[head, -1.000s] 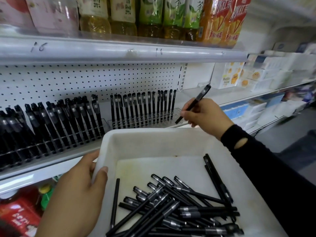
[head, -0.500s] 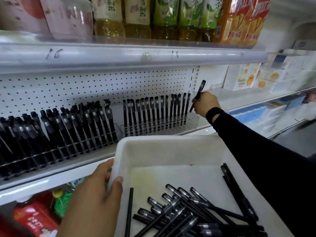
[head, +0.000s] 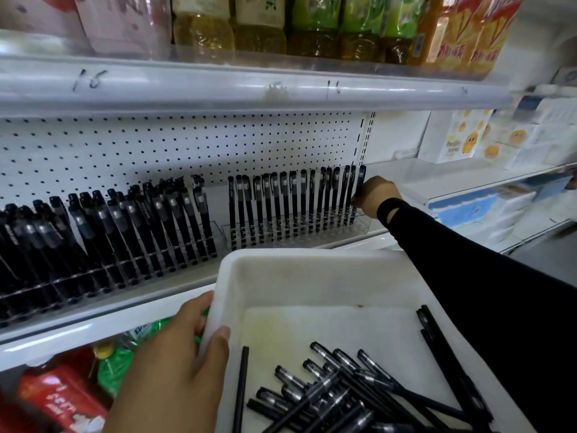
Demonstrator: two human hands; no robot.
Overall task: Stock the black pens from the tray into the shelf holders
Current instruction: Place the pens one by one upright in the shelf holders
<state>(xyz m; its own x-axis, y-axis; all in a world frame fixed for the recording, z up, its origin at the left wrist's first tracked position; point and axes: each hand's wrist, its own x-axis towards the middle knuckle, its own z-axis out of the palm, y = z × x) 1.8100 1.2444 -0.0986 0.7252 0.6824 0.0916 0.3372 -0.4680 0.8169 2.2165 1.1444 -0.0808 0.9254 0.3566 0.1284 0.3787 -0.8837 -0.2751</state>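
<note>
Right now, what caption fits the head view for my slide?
Right hand holds a black pen at the shelf holder; left hand grips the white tray.

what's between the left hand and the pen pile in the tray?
Head view: the left wall of the tray, gripped by the left hand, then one lone black pen lying on the tray floor just left of the pile.

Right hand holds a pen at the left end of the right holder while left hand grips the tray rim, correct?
No: the head view shows the right hand holding the pen at the right end of that holder. The left hand does grip the tray rim.
</note>
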